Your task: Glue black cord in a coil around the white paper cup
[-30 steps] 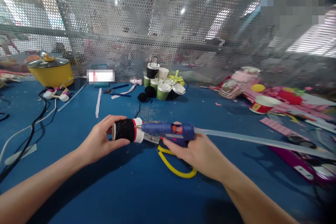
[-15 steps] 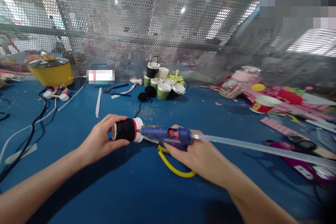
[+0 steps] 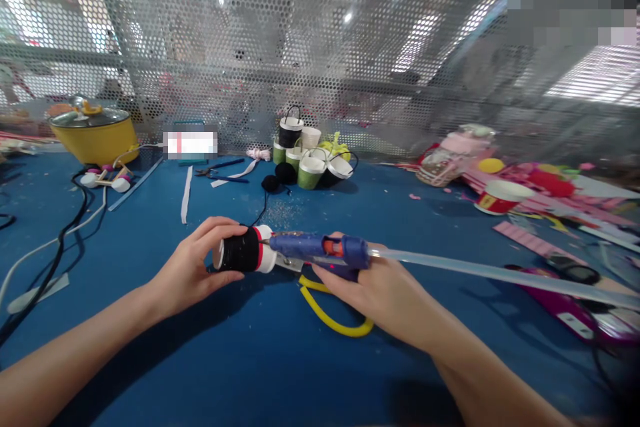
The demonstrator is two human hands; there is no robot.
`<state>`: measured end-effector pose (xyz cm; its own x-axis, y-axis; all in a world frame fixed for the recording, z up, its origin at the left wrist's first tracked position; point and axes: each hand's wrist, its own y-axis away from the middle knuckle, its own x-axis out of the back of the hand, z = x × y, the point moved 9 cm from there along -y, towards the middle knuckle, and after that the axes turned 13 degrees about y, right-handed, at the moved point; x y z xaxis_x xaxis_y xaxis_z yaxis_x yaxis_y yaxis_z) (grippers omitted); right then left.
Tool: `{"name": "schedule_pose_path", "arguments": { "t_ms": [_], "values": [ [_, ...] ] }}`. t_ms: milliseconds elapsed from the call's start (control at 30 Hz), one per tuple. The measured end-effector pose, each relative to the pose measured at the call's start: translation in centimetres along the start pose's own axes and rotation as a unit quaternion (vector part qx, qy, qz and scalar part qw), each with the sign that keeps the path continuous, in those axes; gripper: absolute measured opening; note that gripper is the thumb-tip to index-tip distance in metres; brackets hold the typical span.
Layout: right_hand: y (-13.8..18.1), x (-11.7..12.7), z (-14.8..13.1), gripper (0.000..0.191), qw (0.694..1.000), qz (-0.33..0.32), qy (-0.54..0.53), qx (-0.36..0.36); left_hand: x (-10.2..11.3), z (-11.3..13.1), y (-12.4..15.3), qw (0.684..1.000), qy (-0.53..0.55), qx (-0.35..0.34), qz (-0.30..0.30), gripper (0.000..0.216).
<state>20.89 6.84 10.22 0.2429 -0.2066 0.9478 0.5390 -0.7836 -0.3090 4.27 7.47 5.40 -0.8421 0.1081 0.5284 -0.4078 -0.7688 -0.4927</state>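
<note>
My left hand (image 3: 203, 260) grips a paper cup (image 3: 241, 251) lying on its side, wrapped in black yarn with a red band near its white rim. In my right hand (image 3: 373, 287) is a blue hot glue gun (image 3: 305, 247), its nozzle at the red band; I cannot tell whether it touches. A long clear glue stick (image 3: 465, 270) runs out of the gun's back to the right. Under the gun lie scissors with yellow handles (image 3: 340, 328), partly hidden. A black yarn strand leads from the cup to a small black yarn ball (image 3: 271, 183).
Several small wrapped cups (image 3: 311, 173) stand at the back middle, beside black pompoms. Pliers (image 3: 227, 167) and a white strip (image 3: 187, 195) lie left of them. A yellow pot (image 3: 97, 137) stands far left near cables. Pink strips, a red-white tub (image 3: 503, 197) and a purple power strip (image 3: 555, 303) crowd the right.
The cup has turned slightly in my left hand. The glue gun's nozzle has moved a little up and right along with the red band. Both hands keep their holds.
</note>
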Motion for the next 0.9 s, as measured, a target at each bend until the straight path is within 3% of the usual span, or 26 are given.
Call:
{"name": "schedule_pose_path", "arguments": {
  "t_ms": [233,667,800,900],
  "values": [
    [-0.4,-0.5,0.5,0.019,0.999,-0.033,0.011,-0.028,-0.5,0.7,0.2,0.999,-0.024,-0.042,-0.023,0.041],
    [0.3,-1.6,0.4,0.02,0.995,-0.036,0.08,0.055,-1.3,1.6,0.7,0.993,-0.057,-0.095,-0.05,0.036],
    [0.3,-0.8,0.7,0.022,0.998,-0.034,0.052,0.011,-1.1,1.5,0.6,0.993,-0.056,-0.098,-0.044,0.035],
    [0.2,-0.5,0.2,0.023,0.996,-0.039,0.077,0.031,-0.9,1.4,0.5,0.994,-0.051,-0.091,-0.037,0.035]
  ]
}}
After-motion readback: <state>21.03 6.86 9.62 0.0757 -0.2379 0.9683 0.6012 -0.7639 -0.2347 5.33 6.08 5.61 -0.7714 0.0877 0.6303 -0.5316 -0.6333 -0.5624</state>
